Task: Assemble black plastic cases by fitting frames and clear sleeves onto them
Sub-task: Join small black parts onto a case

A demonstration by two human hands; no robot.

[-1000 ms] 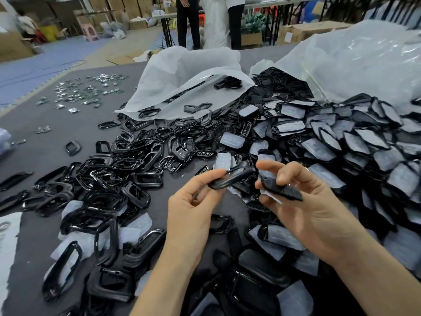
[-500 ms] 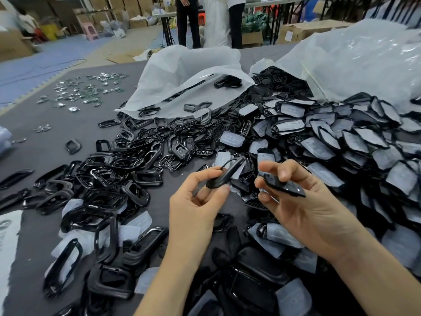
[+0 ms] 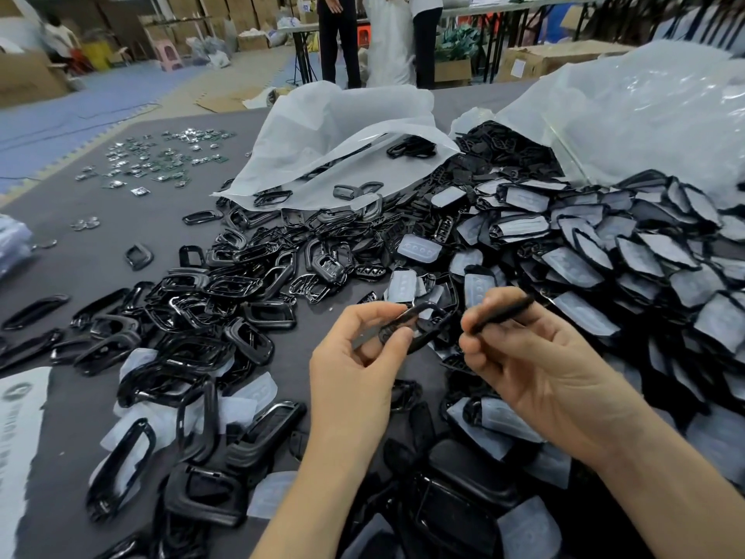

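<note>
**Frame in the left hand, case in the right — both held over the near pile**

From my seat I see both hands raised near the middle of the view, above the grey table [image 3: 96, 236]. The left hand [image 3: 354, 369] pinches a black frame [image 3: 409, 321] between thumb and forefinger, with the other fingers curled loosely beneath it. The frame is tilted, its far end pointing right. The right hand [image 3: 536, 369] pinches a thin black case [image 3: 504, 312] between thumb and fingertips. I see the case edge-on and slightly blurred, its far end angled up to the right. The two parts sit just beside each other, but I cannot tell whether they touch.

To the left and near lies a heap of loose frames [image 3: 193, 316] with a few clear sleeves [image 3: 258, 391] among them. To the right, cases already in their sleeves [image 3: 604, 256] are stacked in overlapping rows. Farther off, a white plastic bag [image 3: 334, 131] spills more black parts, and a second bag [image 3: 645, 115] rises at the far right. Small metal parts [image 3: 161, 159] are scattered at the far left of the table. Beyond the table two people [image 3: 338, 38] stand — only their legs show.
</note>
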